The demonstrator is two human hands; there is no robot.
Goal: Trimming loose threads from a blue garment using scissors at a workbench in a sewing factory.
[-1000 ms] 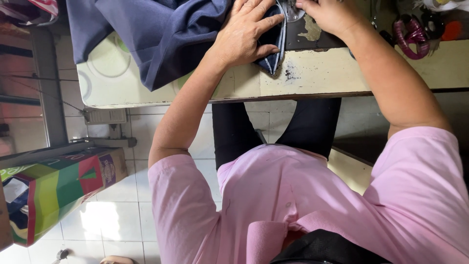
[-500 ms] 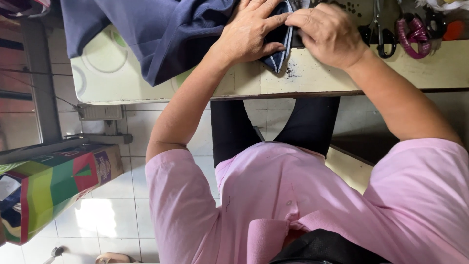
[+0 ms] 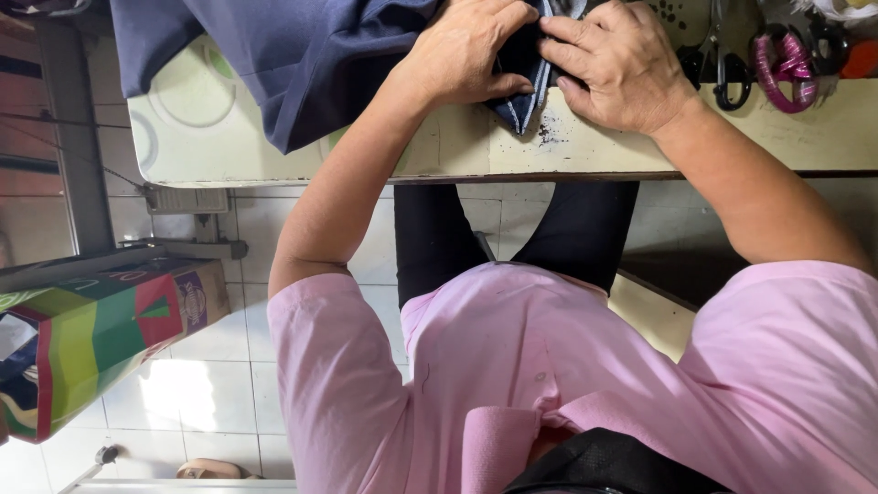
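A navy blue fabric (image 3: 302,55) lies bunched on a worn cream table (image 3: 640,146) and hangs over its near edge at the left. My left hand (image 3: 466,50) is curled on the fabric, fingers gripping a folded hem. My right hand (image 3: 622,64) faces it from the right, fingertips pinching the same folded edge (image 3: 526,101), which shows a lighter seam. The two hands almost touch. My pink shirt and dark trousers fill the lower half of the view.
Black-handled scissors (image 3: 722,59) and a pink looped tool (image 3: 782,55) lie on the table right of my right hand. A colourful striped bag (image 3: 91,338) stands on the white tiled floor at the left, beside a metal table leg (image 3: 73,137). A sandal (image 3: 210,468) lies below.
My right hand has come down and left onto the folded edge, meeting my left hand. The fabric edge is now pinched between both hands.
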